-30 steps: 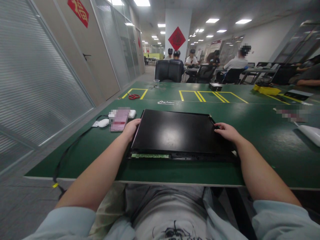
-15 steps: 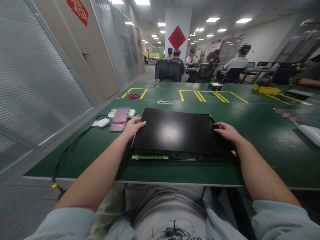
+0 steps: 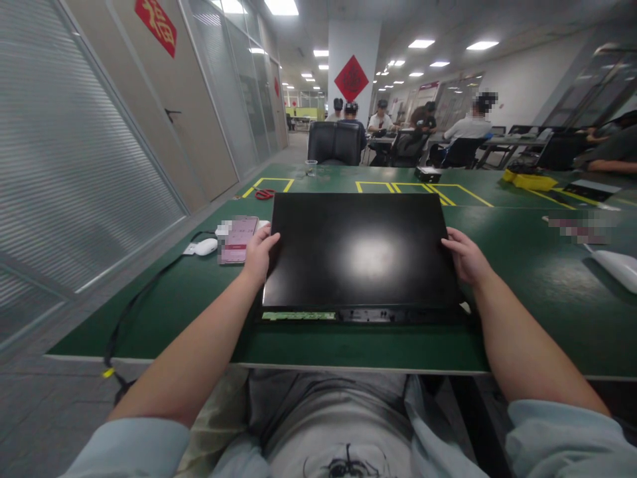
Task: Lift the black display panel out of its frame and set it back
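Observation:
A glossy black display panel [image 3: 323,252] is held between my two hands, its far edge raised and its near edge low over a black frame. My left hand [image 3: 259,252] grips the panel's left edge, thumb on the front face. On the opposite edge, my right hand [image 3: 465,253] closes with its thumb in front; the fingers behind are partly hidden. Below the panel's near edge shows a green circuit board strip [image 3: 298,316], with the black frame [image 3: 398,316] beside it. The panel covers most of that frame.
On the green table [image 3: 164,318] lie a phone [image 3: 239,239] and a white mouse-like object [image 3: 206,247] with a black strap. Farther back are red scissors [image 3: 265,194], a clear cup [image 3: 311,168], a black box [image 3: 428,174] and a yellow tray [image 3: 530,180]. Several people sit beyond.
The panel's far edge has risen and the panel now tilts up toward me, more level side to side. My right hand has shifted slightly right and up, now gripping the panel's edge.

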A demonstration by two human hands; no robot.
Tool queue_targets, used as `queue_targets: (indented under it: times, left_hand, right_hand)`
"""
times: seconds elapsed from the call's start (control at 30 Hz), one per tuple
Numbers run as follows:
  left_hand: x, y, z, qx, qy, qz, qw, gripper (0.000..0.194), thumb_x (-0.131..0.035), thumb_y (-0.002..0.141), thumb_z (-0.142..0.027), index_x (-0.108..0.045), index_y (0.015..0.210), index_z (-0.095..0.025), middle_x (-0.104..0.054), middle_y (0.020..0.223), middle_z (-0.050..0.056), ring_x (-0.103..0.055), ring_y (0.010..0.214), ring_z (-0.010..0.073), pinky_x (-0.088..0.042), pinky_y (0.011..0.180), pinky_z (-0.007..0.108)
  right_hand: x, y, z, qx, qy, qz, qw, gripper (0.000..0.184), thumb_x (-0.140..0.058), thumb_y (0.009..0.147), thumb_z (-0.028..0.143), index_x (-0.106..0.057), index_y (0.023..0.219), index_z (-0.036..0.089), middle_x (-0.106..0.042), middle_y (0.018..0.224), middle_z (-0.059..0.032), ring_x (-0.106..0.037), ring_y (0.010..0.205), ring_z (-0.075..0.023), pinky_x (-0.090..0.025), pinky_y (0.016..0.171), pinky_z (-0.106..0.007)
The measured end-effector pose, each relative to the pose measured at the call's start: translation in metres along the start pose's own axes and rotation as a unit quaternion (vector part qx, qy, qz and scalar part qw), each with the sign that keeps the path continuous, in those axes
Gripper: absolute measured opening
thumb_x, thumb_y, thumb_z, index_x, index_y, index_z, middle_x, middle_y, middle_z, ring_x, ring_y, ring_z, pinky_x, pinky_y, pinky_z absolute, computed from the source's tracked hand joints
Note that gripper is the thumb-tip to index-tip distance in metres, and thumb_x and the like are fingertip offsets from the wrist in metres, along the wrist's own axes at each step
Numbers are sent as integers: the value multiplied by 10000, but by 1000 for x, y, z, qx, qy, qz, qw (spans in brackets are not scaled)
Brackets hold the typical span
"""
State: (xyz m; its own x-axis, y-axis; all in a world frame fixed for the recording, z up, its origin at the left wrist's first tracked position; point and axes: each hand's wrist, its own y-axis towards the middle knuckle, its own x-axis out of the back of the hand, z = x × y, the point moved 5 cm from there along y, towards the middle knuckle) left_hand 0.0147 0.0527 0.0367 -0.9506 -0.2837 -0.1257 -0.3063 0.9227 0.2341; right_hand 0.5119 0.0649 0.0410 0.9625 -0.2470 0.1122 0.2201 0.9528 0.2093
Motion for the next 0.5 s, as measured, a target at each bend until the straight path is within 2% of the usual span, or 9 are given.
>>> queue_targets:
  times: [0.07, 0.13, 0.27, 0.4, 0.5]
  left_hand:
    - [0, -1, -3, -7, -26, -5, 1000, 337, -784, 642, -446, -672, 881, -237, -779, 1059, 57, -711, 1156, 323, -542, 1052, 435]
    - [1, -1, -6, -16, -44, -7, 999, 334, -771, 628, -431, -667, 880, -236, -774, 980, 46, -719, 1098, 313, -553, 1003, 415]
    - [1, 3, -6, -20, -56, -10, 998, 301, -731, 619, -448, -678, 820, -230, -777, 915, 54, -716, 1116, 330, -547, 981, 401]
    - [0, 5, 2, -11, -44, -7, 999, 343, -753, 629, -490, -724, 836, -218, -795, 911, 60, -718, 1130, 336, -547, 972, 398]
    - [-1, 6, 9, 5, -13, 7, 1000, 394, -773, 652, -519, -776, 869, -190, -820, 977, 95, -723, 1131, 344, -554, 950, 402]
  right_hand:
    - [-8, -10, 10, -21, -14, 47, 999, 682, -681, 716, 350, -644, 1396, 318, -780, 1137, -43, -742, 1051, -288, -599, 926, -429]
    - [-11, -20, 16, -62, -5, 69, 996, 801, -665, 716, 337, -570, 1511, 344, -770, 1195, -45, -748, 1038, -289, -605, 899, -435]
    - [-9, -31, 24, -110, 80, 69, 988, 838, -702, 657, 291, -595, 1488, 317, -762, 1244, -76, -749, 1049, -325, -604, 912, -470]
    - [-6, -32, 40, -76, 127, 56, 987, 773, -733, 632, 266, -653, 1401, 274, -767, 1235, -101, -750, 1082, -358, -604, 965, -504]
    - [0, -34, 56, -44, 127, 20, 991, 705, -713, 655, 261, -680, 1359, 256, -772, 1216, -119, -747, 1115, -375, -607, 987, -533]
